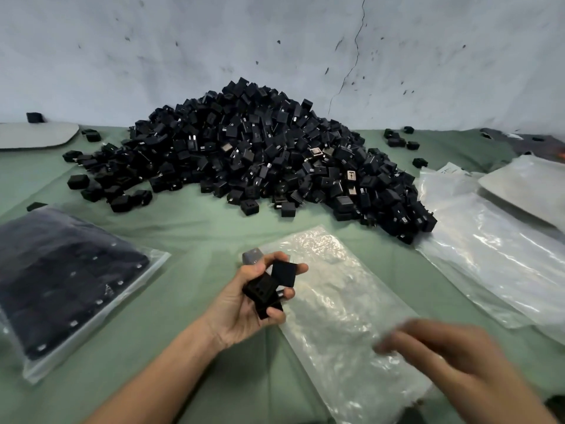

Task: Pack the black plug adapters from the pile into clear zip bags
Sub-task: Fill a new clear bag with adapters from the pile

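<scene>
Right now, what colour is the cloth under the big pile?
The cloth is pale green; the head view shows it.

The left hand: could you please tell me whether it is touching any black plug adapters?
Touching. The head view shows the left hand with its fingers curled round several black plug adapters.

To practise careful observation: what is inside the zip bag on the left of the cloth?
The filled zip bag holds black plug adapters packed in rows, seen through the plastic. Whatever lies beneath the top layer is covered.
</scene>
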A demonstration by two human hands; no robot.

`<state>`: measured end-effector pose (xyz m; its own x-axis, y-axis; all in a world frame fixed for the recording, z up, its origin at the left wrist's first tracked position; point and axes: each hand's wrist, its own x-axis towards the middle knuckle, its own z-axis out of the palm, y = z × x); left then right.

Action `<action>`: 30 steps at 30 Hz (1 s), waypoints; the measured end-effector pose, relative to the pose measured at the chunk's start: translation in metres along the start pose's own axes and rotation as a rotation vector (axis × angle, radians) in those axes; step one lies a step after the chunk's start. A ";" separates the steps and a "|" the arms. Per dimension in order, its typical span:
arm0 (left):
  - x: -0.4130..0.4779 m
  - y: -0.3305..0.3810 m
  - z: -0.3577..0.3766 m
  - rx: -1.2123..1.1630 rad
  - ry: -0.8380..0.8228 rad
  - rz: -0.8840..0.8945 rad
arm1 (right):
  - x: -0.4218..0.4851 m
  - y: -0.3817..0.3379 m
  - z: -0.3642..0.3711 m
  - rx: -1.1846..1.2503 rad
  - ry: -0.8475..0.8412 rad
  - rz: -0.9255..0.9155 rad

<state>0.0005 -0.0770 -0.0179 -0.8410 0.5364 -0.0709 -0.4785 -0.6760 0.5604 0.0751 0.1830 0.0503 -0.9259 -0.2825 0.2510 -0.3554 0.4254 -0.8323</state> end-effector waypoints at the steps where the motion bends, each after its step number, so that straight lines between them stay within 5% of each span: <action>1: -0.001 -0.003 0.000 0.011 -0.016 -0.011 | 0.005 -0.008 0.017 0.045 0.012 0.011; 7: -0.001 0.001 -0.004 0.022 -0.005 0.025 | 0.069 -0.006 0.068 0.031 0.076 0.050; 11: -0.002 0.020 -0.009 -0.146 0.079 0.082 | 0.163 0.015 0.080 -0.258 0.103 0.061; 18: -0.007 0.035 -0.016 -0.337 0.219 0.236 | 0.260 0.065 0.117 -0.530 -0.166 0.251; 23: -0.005 0.035 -0.014 -0.287 0.275 0.271 | 0.256 0.073 0.137 -0.619 0.014 0.149; 27: -0.005 0.036 -0.015 -0.281 0.292 0.278 | 0.248 0.050 0.138 -0.279 0.111 0.184; 30: -0.004 0.036 -0.016 -0.249 0.304 0.233 | 0.228 0.010 0.131 0.044 0.073 -0.003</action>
<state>-0.0175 -0.1109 -0.0107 -0.9514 0.2083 -0.2267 -0.2830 -0.8818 0.3773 -0.1228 0.0100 0.0342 -0.9322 -0.2199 0.2876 -0.3539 0.3860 -0.8519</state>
